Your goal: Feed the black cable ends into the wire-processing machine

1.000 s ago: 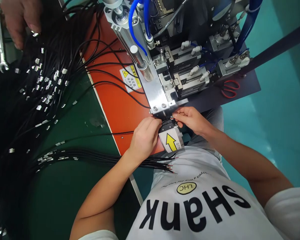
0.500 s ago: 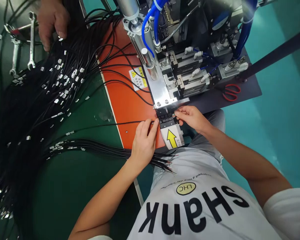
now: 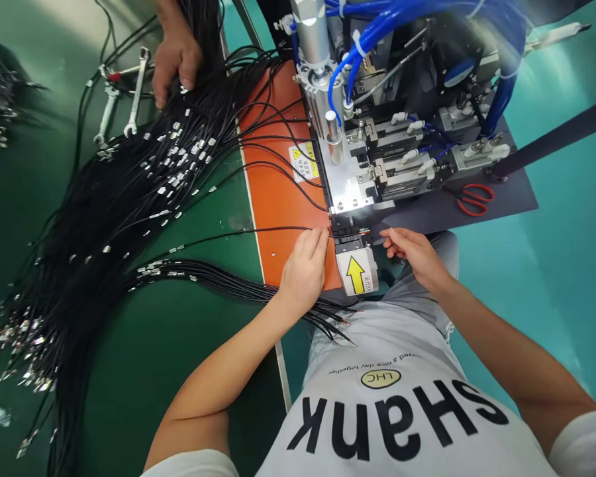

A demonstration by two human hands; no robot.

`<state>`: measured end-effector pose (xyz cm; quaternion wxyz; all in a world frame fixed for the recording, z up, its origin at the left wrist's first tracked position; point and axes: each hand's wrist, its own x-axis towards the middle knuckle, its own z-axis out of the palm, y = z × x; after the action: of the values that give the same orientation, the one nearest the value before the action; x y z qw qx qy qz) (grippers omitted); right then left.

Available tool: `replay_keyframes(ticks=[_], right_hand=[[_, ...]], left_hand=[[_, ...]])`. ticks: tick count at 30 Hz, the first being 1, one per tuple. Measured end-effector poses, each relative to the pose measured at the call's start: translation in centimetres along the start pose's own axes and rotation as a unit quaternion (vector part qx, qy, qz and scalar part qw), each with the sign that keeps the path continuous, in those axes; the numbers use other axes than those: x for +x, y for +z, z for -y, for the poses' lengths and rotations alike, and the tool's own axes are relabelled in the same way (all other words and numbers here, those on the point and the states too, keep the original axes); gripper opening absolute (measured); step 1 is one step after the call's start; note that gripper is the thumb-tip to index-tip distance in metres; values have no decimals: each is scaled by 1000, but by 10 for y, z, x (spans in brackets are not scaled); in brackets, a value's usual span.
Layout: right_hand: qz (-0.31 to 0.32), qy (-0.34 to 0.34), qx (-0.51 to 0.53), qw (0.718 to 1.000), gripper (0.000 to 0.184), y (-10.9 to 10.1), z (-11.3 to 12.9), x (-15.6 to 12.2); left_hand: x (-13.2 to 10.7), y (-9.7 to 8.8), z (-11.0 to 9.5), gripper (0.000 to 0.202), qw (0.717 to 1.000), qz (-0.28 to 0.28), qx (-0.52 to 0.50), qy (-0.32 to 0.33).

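Note:
My left hand (image 3: 305,268) pinches a single black cable (image 3: 223,235) at the left side of the machine's feed slot (image 3: 348,237). The cable crosses the orange plate (image 3: 293,257), and its stripped end with coloured wires (image 3: 364,231) pokes out to the right of the slot. Just right of that end is my right hand (image 3: 417,255), apart from the wires, with thumb and forefinger pressed together; whether anything is between them I cannot make out. Below the slot sits a white block with a yellow arrow (image 3: 356,275). A bundle of black cables (image 3: 228,283) passes under my left wrist, its stripped ends near my lap.
A big heap of black cables (image 3: 129,192) with silver ends covers the green table (image 3: 179,371). Another person's hand (image 3: 177,63) rests by it, near wrenches (image 3: 138,93). Red-handled scissors (image 3: 475,199) lie on the dark base plate. Blue hoses (image 3: 377,26) hang over the machine (image 3: 347,165).
My right hand has moved right, away from the wire end, which now shows uncovered. My left hand stays on the cable at the slot. The whole view has shifted.

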<state>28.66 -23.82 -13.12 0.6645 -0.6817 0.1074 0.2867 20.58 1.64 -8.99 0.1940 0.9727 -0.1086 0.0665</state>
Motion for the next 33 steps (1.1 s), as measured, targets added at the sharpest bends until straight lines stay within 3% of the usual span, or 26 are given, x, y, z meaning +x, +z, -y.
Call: replay_keyframes(ticks=[9, 17, 21, 24, 26, 27, 29, 31, 33], right_hand=[[9, 2, -8, 1000, 43, -5, 1, -8], [9, 4, 1, 1000, 37, -13, -9, -7], [11, 10, -2, 1000, 37, -21, -9, -16], [-23, 21, -9, 999, 39, -36, -13, -22], [-35, 32, -10, 999, 38, -46, -17, -22], [-40, 39, -10, 998, 37, -50, -19, -22], [-44, 47, -13, 998, 35, -55, -20, -22], [-46, 51, -16, 997, 34, -58, -19, -22], [-47, 51, -18, 997, 33, -59, -17, -21]], left_hand=[[-21, 3, -8, 54, 997, 17, 68, -20], [22, 1, 3, 46, 999, -19, 13, -47], [30, -20, 15, 40, 999, -5, -39, -17], [21, -54, 50, 40, 998, 43, -1, -42], [10, -83, 88, 41, 980, 91, 114, -136], [4, -98, 109, 42, 953, 121, 185, -207], [-7, -122, 148, 37, 925, 127, 227, -278], [-13, -135, 176, 30, 912, 129, 239, -306], [-9, -138, 190, 25, 911, 127, 239, -311]])
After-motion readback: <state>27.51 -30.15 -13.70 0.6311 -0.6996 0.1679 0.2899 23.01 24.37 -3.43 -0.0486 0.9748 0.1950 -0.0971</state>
